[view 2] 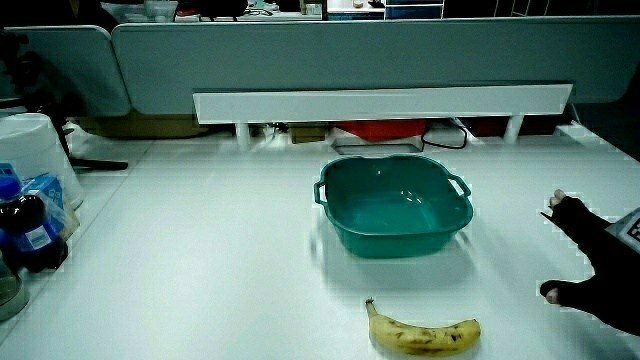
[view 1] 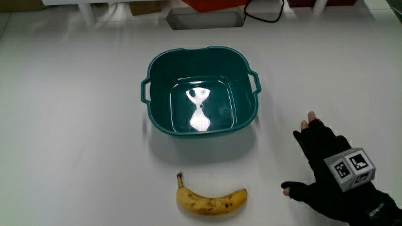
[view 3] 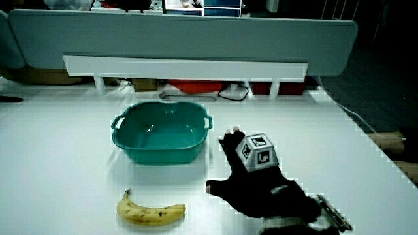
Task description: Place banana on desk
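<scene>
A yellow banana [view 1: 211, 199] with brown specks lies flat on the white table, nearer to the person than the teal basin [view 1: 158, 66]. Both side views show the banana [view 2: 424, 335] [view 3: 150, 211] resting alone on the tabletop. The gloved hand [view 1: 333, 172] rests low over the table beside the banana, apart from it, with fingers spread and nothing in them. In the side views the hand [view 2: 595, 268] [view 3: 251, 179] sits level with the basin's near wall. The teal basin [view 2: 334, 226] [view 3: 121, 145] holds nothing.
A low white shelf [view 2: 380, 103] and a grey partition [view 3: 183, 36] run along the table's edge farthest from the person. A white bucket [view 2: 30, 150] and dark bottles [view 2: 25, 235] stand at the table's side edge. Red and grey items [view 1: 207, 12] sit under the shelf.
</scene>
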The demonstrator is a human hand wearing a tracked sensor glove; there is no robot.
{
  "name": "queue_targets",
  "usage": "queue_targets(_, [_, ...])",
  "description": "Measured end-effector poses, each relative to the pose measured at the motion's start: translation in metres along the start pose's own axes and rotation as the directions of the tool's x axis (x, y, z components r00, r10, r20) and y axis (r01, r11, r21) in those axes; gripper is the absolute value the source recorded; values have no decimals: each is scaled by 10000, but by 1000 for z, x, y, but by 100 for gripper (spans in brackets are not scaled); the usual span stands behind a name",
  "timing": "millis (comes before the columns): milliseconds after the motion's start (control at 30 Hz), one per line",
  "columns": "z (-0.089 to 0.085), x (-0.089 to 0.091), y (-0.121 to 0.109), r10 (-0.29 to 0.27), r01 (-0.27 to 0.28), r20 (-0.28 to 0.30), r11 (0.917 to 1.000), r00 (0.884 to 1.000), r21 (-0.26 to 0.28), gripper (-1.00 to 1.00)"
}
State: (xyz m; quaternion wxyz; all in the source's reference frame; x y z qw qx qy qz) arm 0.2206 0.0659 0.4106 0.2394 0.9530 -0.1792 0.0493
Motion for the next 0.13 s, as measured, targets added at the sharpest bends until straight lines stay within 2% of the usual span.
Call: queue_targets(133, [1,7,-2,-144,144,7,9997,9999,193,-100])
